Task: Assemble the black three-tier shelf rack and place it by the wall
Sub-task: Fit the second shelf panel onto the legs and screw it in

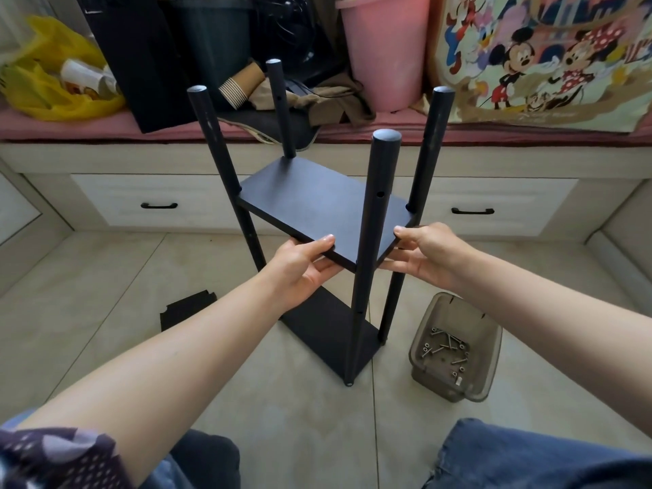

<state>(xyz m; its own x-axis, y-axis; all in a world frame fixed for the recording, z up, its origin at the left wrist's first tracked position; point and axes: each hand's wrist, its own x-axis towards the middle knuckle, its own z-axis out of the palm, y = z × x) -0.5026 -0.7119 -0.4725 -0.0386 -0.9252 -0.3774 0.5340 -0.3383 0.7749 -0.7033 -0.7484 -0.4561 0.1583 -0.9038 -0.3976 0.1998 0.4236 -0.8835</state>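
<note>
At frame center, your left hand (300, 268) and right hand (427, 257) each pinch the middle shelf (317, 210) between four upright poles (375, 220).

Matt black shelf board (310, 210), translucent plastic tub (455, 347)

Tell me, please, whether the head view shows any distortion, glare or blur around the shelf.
Head view: wide-angle bending splays the posts outward and bows the drawer fronts; soft, even light, no strong glare; the middle shelf, left hand, right hand and screw tray are sharp.
</note>
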